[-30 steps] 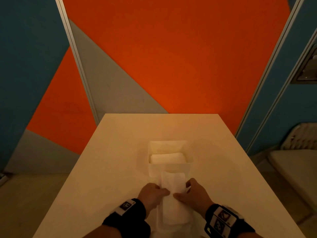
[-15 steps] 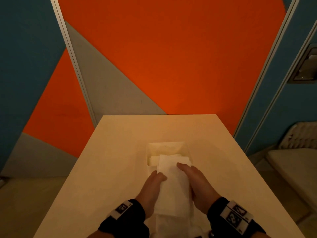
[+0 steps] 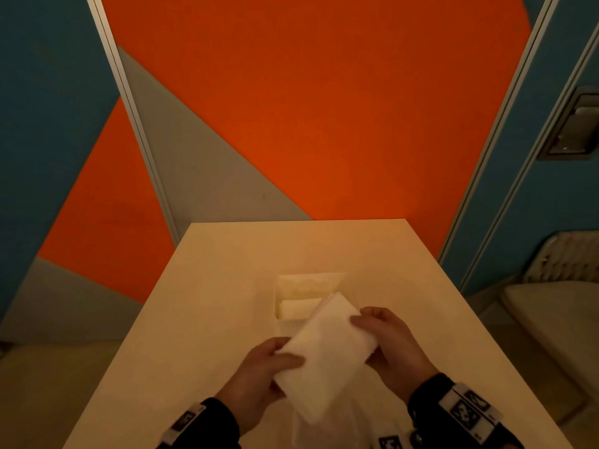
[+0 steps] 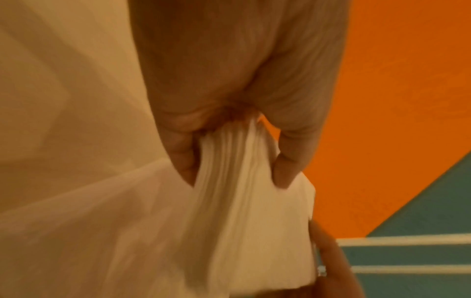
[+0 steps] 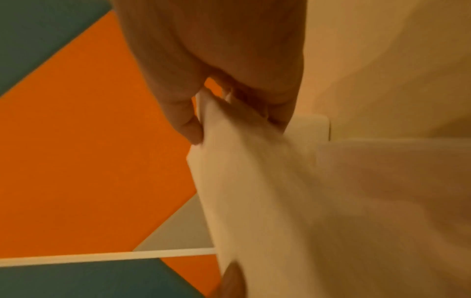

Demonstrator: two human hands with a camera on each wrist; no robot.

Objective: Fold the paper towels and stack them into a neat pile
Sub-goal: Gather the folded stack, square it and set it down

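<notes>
A folded white paper towel hangs tilted above the table, held between both hands. My left hand pinches its near-left edge, thumb on top; the left wrist view shows the folded layers between thumb and fingers. My right hand pinches the far-right edge. Just beyond the towel stands a white open box with folded towels inside. Another white sheet lies on the table under the held towel.
The cream table stretches ahead to an orange, grey and teal wall. A pale chair stands to the right of the table.
The folded towel has been lifted off the table and turned diagonally. Both hands shifted from pressing it flat to pinching its opposite edges, a little short of the box.
</notes>
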